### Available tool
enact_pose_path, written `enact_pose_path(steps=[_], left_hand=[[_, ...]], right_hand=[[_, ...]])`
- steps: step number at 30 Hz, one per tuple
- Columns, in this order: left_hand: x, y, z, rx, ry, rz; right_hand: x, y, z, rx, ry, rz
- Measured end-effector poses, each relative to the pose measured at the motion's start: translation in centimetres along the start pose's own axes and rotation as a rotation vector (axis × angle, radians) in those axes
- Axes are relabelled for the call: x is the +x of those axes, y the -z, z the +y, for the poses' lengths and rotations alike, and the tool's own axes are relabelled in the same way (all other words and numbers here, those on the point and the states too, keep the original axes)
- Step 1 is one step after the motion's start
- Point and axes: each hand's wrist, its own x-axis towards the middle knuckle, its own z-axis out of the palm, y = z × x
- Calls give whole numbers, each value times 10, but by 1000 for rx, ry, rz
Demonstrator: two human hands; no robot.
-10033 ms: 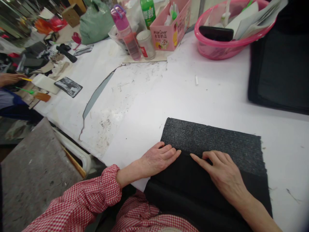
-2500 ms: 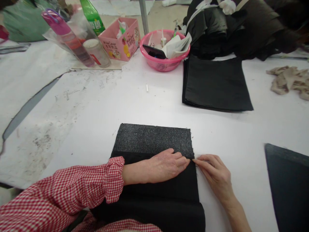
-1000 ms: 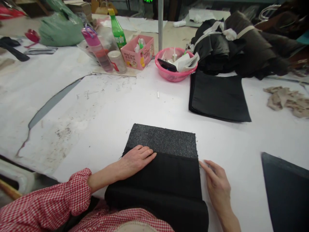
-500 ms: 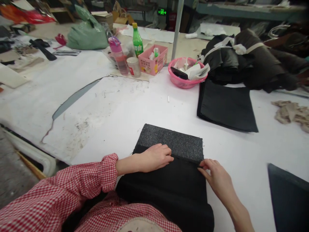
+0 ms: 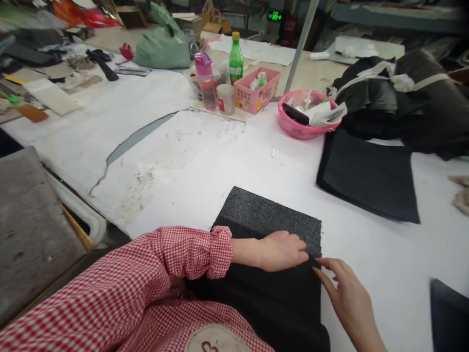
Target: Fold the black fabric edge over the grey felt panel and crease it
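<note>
A black fabric piece (image 5: 271, 288) lies in front of me, its near part running down to my lap. Its far end shows a dark grey, speckled textured strip (image 5: 271, 210), with a folded edge along the strip's near side. My left hand (image 5: 282, 250) rests over this fold near its right end, fingers curled together with their tips at the cloth; the undersides are hidden. At the right edge, my right hand (image 5: 348, 293) pinches the fabric between thumb and forefinger, close to the left fingertips.
Black panels are stacked (image 5: 370, 176) at the right, below dark bundled cloth (image 5: 395, 98). Another black piece (image 5: 449, 313) lies lower right. Farther back stand a pink basin (image 5: 304, 128), a pink box (image 5: 252, 98), a green bottle (image 5: 236, 61) and a purple-lidded bottle (image 5: 207, 85). A small white stick (image 5: 273, 153) lies mid-table.
My left hand has slid right along the fold, closer to my right hand. My right hand stays at the fabric's right edge. The view has turned a little to the left.
</note>
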Motion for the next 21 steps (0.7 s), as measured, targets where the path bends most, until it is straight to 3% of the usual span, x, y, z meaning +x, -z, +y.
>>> enact_pose_path(steps=[9,15,21], left_hand=[[-24,0,-12,9,150,-11],[-23,-1,-12,-5,147,-7],[-24,-1,-12,-10,127,17]], right_hand=[[17,-11,-7,-55,-22,-69],[15,-12,-8,-53,-97,-76],[17,-4,-16,-20,-7,-159]])
